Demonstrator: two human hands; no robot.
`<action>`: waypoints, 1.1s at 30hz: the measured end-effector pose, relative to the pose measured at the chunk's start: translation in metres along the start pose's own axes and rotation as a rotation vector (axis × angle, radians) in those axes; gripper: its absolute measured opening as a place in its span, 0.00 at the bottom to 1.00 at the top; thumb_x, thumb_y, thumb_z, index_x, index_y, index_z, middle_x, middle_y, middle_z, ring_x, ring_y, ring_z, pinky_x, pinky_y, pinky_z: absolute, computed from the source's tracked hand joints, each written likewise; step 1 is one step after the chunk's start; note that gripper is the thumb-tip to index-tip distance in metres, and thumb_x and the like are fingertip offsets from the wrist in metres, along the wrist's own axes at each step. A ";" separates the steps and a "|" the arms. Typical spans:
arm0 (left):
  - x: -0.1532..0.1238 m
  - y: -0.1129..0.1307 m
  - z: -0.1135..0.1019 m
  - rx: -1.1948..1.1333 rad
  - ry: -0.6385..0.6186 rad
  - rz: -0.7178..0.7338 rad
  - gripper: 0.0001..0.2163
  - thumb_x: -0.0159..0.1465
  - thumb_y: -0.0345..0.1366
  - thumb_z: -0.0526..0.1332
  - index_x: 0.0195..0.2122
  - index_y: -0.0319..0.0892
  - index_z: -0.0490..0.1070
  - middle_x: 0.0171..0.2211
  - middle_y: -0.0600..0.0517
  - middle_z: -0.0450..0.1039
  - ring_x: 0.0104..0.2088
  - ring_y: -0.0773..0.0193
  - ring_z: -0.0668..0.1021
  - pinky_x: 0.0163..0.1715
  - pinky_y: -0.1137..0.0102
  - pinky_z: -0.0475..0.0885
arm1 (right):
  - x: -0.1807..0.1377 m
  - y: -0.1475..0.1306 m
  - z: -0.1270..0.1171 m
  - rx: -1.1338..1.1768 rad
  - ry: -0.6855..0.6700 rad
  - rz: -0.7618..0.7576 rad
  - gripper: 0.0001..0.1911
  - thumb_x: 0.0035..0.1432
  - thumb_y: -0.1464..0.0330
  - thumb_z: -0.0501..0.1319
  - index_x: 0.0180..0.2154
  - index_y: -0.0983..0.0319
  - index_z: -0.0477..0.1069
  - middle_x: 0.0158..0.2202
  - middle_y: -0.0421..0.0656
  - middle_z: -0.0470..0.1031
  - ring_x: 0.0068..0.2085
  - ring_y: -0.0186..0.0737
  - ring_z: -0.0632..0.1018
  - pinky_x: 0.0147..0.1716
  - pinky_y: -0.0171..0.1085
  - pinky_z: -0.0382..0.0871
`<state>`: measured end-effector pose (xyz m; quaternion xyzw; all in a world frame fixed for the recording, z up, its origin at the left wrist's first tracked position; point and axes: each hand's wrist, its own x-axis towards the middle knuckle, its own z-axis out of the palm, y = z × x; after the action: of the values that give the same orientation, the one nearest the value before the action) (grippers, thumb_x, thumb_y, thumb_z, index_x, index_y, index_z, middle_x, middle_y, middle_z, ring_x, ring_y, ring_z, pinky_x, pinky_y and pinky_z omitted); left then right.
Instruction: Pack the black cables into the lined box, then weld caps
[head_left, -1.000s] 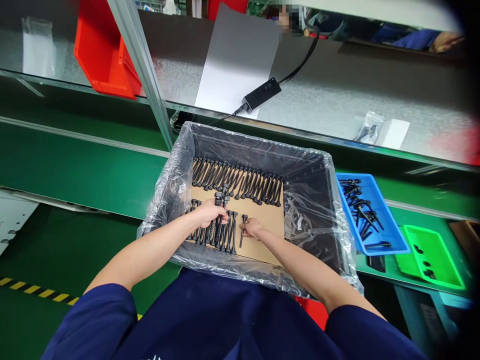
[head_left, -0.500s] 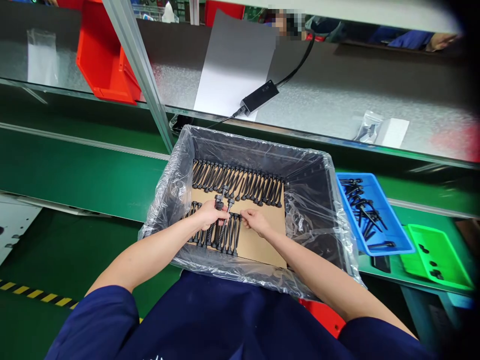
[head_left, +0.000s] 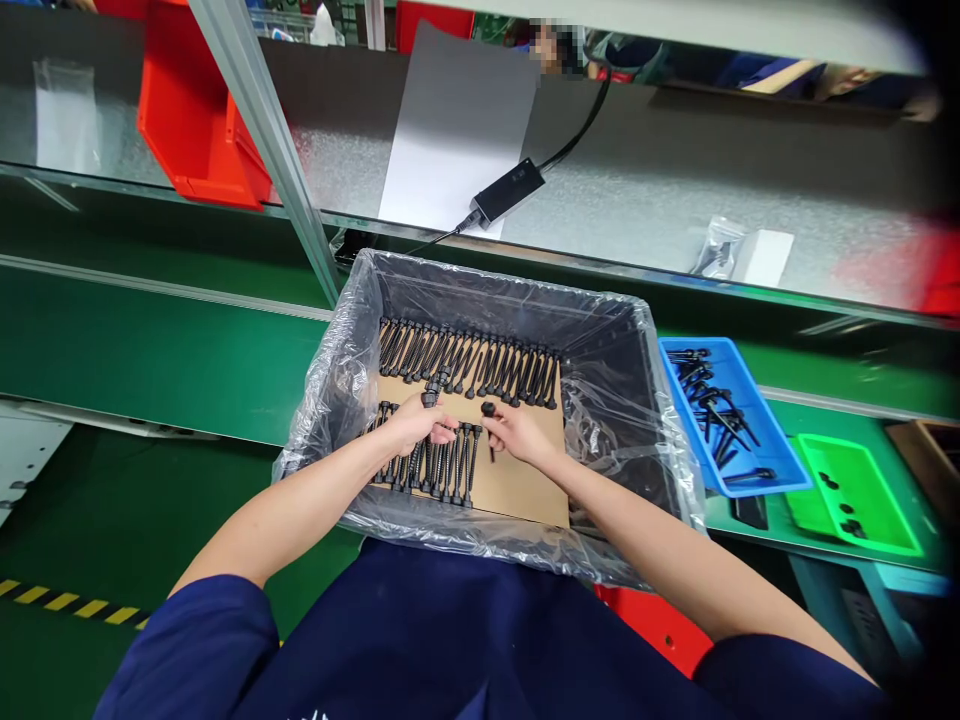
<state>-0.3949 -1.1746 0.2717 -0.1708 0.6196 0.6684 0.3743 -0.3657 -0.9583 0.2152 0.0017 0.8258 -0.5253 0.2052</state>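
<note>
A dark bin lined with clear plastic (head_left: 630, 400) sits in front of me, with a brown cardboard sheet (head_left: 517, 480) on its floor. A full row of black bolts (head_left: 472, 365) lies along the far edge of the cardboard. A shorter row of bolts (head_left: 450, 470) lies at the near left. My left hand (head_left: 416, 425) is closed round a small bundle of bolts above that near row. Just to its right, my right hand (head_left: 514, 432) pinches a single black bolt (head_left: 489, 412), head up.
A blue tray of black bolts (head_left: 720, 425) and a green tray with a few small black parts (head_left: 851, 495) stand to the right. Beyond the bin lie a green conveyor belt (head_left: 150, 340), a metal post (head_left: 262, 140), a red bin (head_left: 195, 120), a black power adapter (head_left: 506, 190) and grey paper.
My right hand laid a bolt at the end of the near row, then moved up and left to my left hand and now holds another bolt. The view shifted slightly.
</note>
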 end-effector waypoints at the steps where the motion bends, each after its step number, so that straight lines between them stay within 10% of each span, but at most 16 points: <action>1: 0.000 0.000 0.000 0.024 0.005 0.020 0.17 0.57 0.26 0.59 0.46 0.39 0.57 0.30 0.46 0.78 0.22 0.65 0.78 0.21 0.75 0.68 | -0.003 0.010 -0.003 -0.231 -0.071 -0.061 0.10 0.60 0.62 0.59 0.31 0.62 0.67 0.25 0.44 0.73 0.25 0.37 0.74 0.27 0.34 0.68; 6: -0.003 0.005 -0.001 0.055 0.032 0.116 0.10 0.58 0.29 0.58 0.39 0.40 0.59 0.32 0.45 0.77 0.24 0.67 0.78 0.18 0.77 0.64 | -0.024 0.057 0.020 -1.004 -0.490 -0.218 0.10 0.59 0.78 0.53 0.35 0.64 0.72 0.39 0.49 0.73 0.35 0.41 0.76 0.36 0.36 0.67; 17: 0.005 0.001 -0.007 -0.186 0.074 0.245 0.09 0.51 0.25 0.65 0.27 0.38 0.64 0.25 0.56 0.65 0.24 0.74 0.70 0.28 0.73 0.73 | -0.042 0.083 0.050 -1.093 -0.548 -0.437 0.10 0.62 0.77 0.52 0.36 0.64 0.71 0.41 0.49 0.71 0.40 0.40 0.73 0.38 0.35 0.68; 21: 0.006 0.001 -0.008 -0.227 0.016 0.250 0.11 0.50 0.29 0.68 0.26 0.38 0.64 0.21 0.57 0.65 0.21 0.72 0.70 0.22 0.75 0.68 | -0.032 0.068 0.037 -0.700 -0.299 -0.328 0.08 0.62 0.74 0.53 0.33 0.63 0.70 0.37 0.47 0.71 0.35 0.39 0.73 0.37 0.37 0.69; 27: -0.001 -0.003 -0.005 -0.055 -0.130 0.228 0.13 0.50 0.38 0.70 0.28 0.37 0.68 0.22 0.52 0.72 0.21 0.70 0.73 0.18 0.76 0.63 | -0.008 -0.015 0.034 0.522 -0.021 0.050 0.19 0.58 0.53 0.58 0.43 0.61 0.70 0.34 0.43 0.71 0.29 0.35 0.72 0.23 0.33 0.69; 33: -0.002 -0.008 -0.002 0.005 -0.165 0.136 0.15 0.47 0.39 0.73 0.31 0.36 0.72 0.25 0.52 0.74 0.24 0.70 0.75 0.26 0.73 0.70 | -0.003 -0.052 0.043 0.825 0.050 0.161 0.20 0.44 0.55 0.71 0.27 0.62 0.66 0.25 0.37 0.68 0.25 0.29 0.69 0.19 0.26 0.63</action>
<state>-0.3885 -1.1777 0.2668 -0.0716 0.5986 0.7024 0.3783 -0.3599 -1.0181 0.2454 0.1609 0.5484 -0.7939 0.2073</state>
